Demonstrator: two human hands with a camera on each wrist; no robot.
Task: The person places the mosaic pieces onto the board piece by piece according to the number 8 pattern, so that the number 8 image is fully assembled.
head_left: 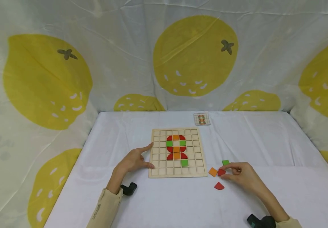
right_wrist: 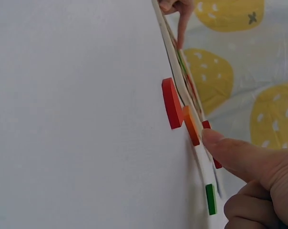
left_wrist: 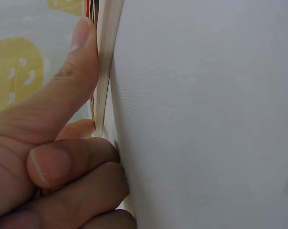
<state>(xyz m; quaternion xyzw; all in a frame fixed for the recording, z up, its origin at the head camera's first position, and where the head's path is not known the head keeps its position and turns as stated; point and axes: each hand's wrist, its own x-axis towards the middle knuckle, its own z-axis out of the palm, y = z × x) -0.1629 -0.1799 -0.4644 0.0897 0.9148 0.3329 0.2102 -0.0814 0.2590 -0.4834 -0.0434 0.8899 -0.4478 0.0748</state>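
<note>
A square wooden grid board point(head_left: 192, 173) lies on the table, with red, orange and green tiles set in its cells. At its left edge is my left hand point(head_left: 133, 160), thumb and index finger spread apart and touching the rim; its other fingers fold in, as the left wrist view shows. To the right of the board, my right hand point(head_left: 242, 174) pinches a red tile point(head_left: 221, 172) between thumb and index finger. Beside it lie an orange tile point(head_left: 213, 172) and a green tile point(head_left: 225, 162). A red quarter-circle tile point(head_left: 219, 186) is nearer to me.
A small card point(head_left: 202, 119) with a printed grid pattern lies beyond the board. White cloth covers the table point(head_left: 280, 139), and a lemon-print curtain point(head_left: 124, 63) hangs behind it. Dark wrist cameras sit on both forearms.
</note>
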